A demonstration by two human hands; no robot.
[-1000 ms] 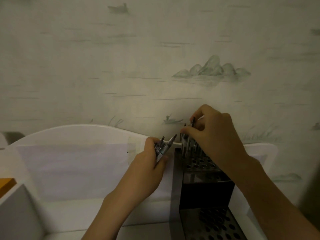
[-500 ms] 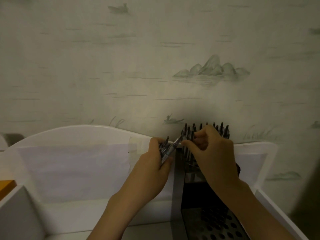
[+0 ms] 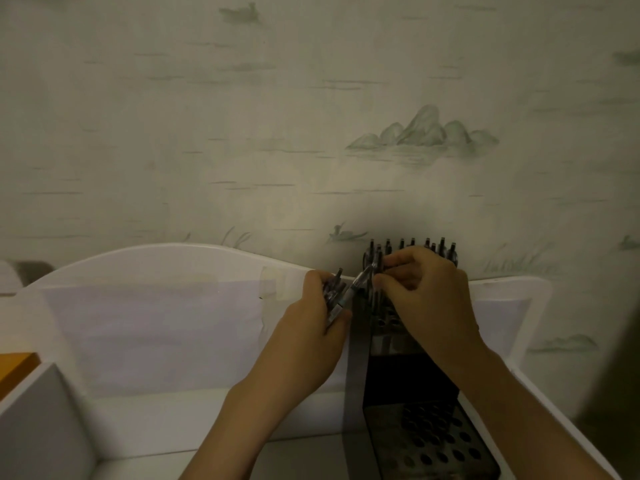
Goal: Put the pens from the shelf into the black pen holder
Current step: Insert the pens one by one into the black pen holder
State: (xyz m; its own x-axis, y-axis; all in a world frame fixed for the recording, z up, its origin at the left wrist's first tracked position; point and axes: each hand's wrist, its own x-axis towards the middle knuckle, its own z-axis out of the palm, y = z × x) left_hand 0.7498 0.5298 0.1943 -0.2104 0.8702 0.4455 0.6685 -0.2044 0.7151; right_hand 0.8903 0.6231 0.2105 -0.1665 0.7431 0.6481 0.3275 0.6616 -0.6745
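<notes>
The black pen holder (image 3: pixel 408 382) stands on the white shelf at the right, a stepped block with rows of holes. Several dark pens (image 3: pixel 429 247) stand upright in its back rows. My left hand (image 3: pixel 311 337) grips a small bundle of pens (image 3: pixel 334 294) just left of the holder's top. One silver-barrelled pen (image 3: pixel 360 282) slants out of that bundle toward the right. My right hand (image 3: pixel 429 292) pinches its upper end with thumb and forefinger, above the holder's upper holes, and hides part of the holder.
The white shelf has a curved back panel (image 3: pixel 166 261) with a sheet of paper (image 3: pixel 152 334) taped to it. A white divider (image 3: pixel 41 420) stands at the lower left, with an orange object (image 3: pixel 14 365) behind it. Patterned wallpaper rises behind.
My right hand came down from the standing pens and over to the bundle in my left hand, and now pinches the slanting pen. Both hands sit slightly closer together.
</notes>
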